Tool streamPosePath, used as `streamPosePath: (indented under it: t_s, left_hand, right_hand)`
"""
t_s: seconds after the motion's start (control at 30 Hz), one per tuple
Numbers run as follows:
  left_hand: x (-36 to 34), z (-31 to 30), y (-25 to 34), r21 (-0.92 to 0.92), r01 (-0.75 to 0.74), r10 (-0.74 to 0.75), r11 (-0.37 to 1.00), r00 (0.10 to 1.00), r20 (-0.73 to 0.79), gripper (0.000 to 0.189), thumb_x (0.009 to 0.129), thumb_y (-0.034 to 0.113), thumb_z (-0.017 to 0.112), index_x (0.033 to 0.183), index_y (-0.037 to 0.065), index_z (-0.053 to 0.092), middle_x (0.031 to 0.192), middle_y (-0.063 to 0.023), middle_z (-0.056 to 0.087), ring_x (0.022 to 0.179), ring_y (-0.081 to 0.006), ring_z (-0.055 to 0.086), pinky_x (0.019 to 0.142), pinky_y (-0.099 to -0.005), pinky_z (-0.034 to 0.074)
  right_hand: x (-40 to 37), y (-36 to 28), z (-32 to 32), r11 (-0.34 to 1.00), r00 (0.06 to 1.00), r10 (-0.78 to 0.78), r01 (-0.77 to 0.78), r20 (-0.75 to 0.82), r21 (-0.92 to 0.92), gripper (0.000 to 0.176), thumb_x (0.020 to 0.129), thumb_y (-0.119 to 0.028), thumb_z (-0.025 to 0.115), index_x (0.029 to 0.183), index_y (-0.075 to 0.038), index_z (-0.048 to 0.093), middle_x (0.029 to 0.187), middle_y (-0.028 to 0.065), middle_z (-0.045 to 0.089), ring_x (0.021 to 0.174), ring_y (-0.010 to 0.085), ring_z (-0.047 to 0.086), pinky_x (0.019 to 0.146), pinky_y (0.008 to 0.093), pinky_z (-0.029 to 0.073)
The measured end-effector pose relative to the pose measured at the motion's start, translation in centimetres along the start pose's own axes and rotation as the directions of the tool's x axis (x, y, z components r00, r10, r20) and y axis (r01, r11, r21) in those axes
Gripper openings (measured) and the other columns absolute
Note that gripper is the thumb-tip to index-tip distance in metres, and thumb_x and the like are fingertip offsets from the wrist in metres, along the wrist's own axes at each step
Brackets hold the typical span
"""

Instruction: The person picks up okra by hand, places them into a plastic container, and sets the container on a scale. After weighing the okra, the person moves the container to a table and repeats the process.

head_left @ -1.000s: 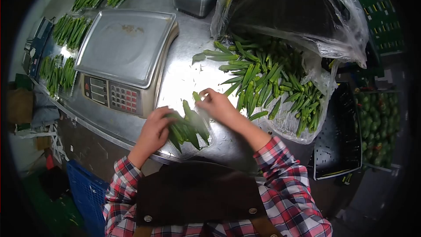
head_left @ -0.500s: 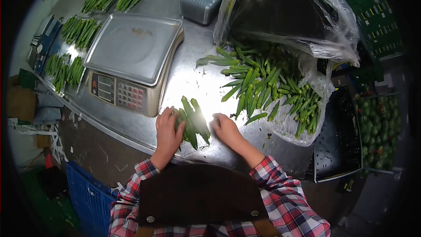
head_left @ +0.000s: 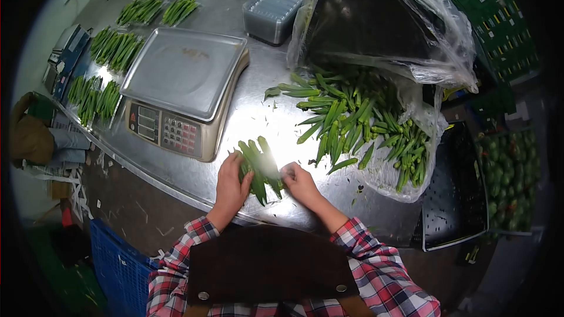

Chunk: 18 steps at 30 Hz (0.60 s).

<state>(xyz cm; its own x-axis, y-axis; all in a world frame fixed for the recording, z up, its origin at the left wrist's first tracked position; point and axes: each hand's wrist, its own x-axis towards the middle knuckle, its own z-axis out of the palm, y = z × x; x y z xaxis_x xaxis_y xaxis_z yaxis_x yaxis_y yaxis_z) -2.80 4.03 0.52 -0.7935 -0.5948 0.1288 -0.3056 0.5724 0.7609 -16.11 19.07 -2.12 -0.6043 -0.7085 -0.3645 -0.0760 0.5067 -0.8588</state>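
Note:
Several green okra pods (head_left: pixel 256 167) lie side by side on the shiny metal table near its front edge. My left hand (head_left: pixel 232 181) is curled round the left side of this bunch, its thumb on the pods. On the right side of the bunch, my right hand (head_left: pixel 298 182) touches the pods with bent fingers, and its fingertips are partly lost in glare. A large heap of loose okra (head_left: pixel 346 111) spills from a clear plastic bag (head_left: pixel 405 191) to the right. The scale (head_left: pixel 182 73) stands to the left with a bare metal pan.
Packed okra trays (head_left: pixel 117 49) lie beyond the scale at the left. Clear plastic containers (head_left: pixel 273 12) are stacked at the back. A bag-lined black crate (head_left: pixel 376 17) tilts above the heap. Another black crate (head_left: pixel 455 188) stands at the right, a blue crate (head_left: pixel 120 267) at the lower left.
My right hand has moved left against the okra bunch. My left hand stays at the pods' left side. The whole view has shifted slightly.

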Motion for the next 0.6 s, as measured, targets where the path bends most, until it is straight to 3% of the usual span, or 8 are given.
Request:
streamPosePath:
  t_s: [0.07, 0.17, 0.23, 0.37, 0.5, 0.6]
  left_hand:
    - [0.8, -0.1, 0.8, 0.085, -0.104, 0.097, 0.991, 0.991, 0.089, 0.04, 0.082, 0.02, 0.057, 0.116, 0.002, 0.047, 0.126, -0.0187, 0.04, 0.116, -0.0362, 0.037, 0.098, -0.0451, 0.027]
    - [1.1, 0.2, 1.5, 0.072, -0.192, 0.177, 0.979, 0.969, 0.171, 0.041, 0.083, 0.021, 0.055, 0.119, 0.005, 0.045, 0.13, -0.0193, 0.037, 0.118, -0.0367, 0.035, 0.099, -0.0447, 0.026]
    - [1.6, 0.0, 2.5, 0.035, -0.226, 0.216, 0.973, 0.959, 0.183, 0.044, 0.084, 0.021, 0.054, 0.122, 0.004, 0.043, 0.132, -0.0195, 0.034, 0.12, -0.037, 0.033, 0.1, -0.0444, 0.024]
    - [2.1, -2.4, 5.7, -0.103, -0.243, 0.247, 0.964, 0.969, 0.028, 0.049, 0.081, 0.015, 0.056, 0.125, 0.002, 0.039, 0.132, -0.0208, 0.033, 0.121, -0.0372, 0.032, 0.1, -0.0431, 0.025]
    - [1.4, -5.6, 6.7, -0.182, -0.232, 0.197, 0.955, 0.961, -0.193, 0.048, 0.079, 0.005, 0.051, 0.125, 0.002, 0.039, 0.131, -0.0214, 0.034, 0.122, -0.0343, 0.033, 0.101, -0.0396, 0.026]
    - [-0.1, -6.8, 5.4, -0.232, -0.199, 0.125, 0.952, 0.946, -0.3, 0.044, 0.082, 0.007, 0.046, 0.125, 0.0, 0.037, 0.129, -0.0201, 0.036, 0.12, -0.0325, 0.036, 0.101, -0.0388, 0.027]
  right_hand:
    - [0.2, 1.1, 0.0, 0.96, 1.0, 0.006, -0.013, 0.024, 0.28, 0.013, 0.087, -0.008, 0.051, 0.098, -0.001, 0.05, 0.083, 0.007, 0.06, 0.072, 0.0117, 0.056, 0.063, 0.025, 0.047]
    - [-0.3, 0.9, -1.4, 0.869, 0.995, 0.05, -0.087, 0.088, 0.486, 0.012, 0.088, -0.008, 0.049, 0.098, -0.001, 0.049, 0.093, 0.0094, 0.06, 0.085, 0.0143, 0.058, 0.068, 0.0262, 0.048]
    - [-0.5, 1.0, -2.6, 0.856, 0.999, 0.002, -0.026, 0.046, 0.516, 0.012, 0.088, -0.006, 0.049, 0.1, -0.002, 0.049, 0.091, 0.0067, 0.058, 0.081, 0.0118, 0.056, 0.066, 0.0243, 0.048]
    - [-1.4, -2.8, -6.3, 0.841, 0.999, -0.036, 0.023, 0.013, 0.541, 0.013, 0.088, -0.008, 0.051, 0.1, -0.002, 0.05, 0.087, 0.0032, 0.057, 0.076, 0.0096, 0.054, 0.065, 0.023, 0.047]
    - [0.7, -5.9, -8.9, 0.868, 0.995, -0.102, 0.097, -0.016, 0.488, 0.014, 0.087, -0.012, 0.053, 0.098, -0.003, 0.051, 0.084, 0.0009, 0.056, 0.071, 0.0069, 0.052, 0.06, 0.0207, 0.044]
    - [3.2, -9.7, -9.2, 0.894, 0.989, -0.128, 0.147, -0.072, 0.423, 0.016, 0.087, -0.014, 0.054, 0.098, -0.004, 0.052, 0.082, -0.0018, 0.054, 0.069, 0.0043, 0.05, 0.058, 0.0195, 0.041]
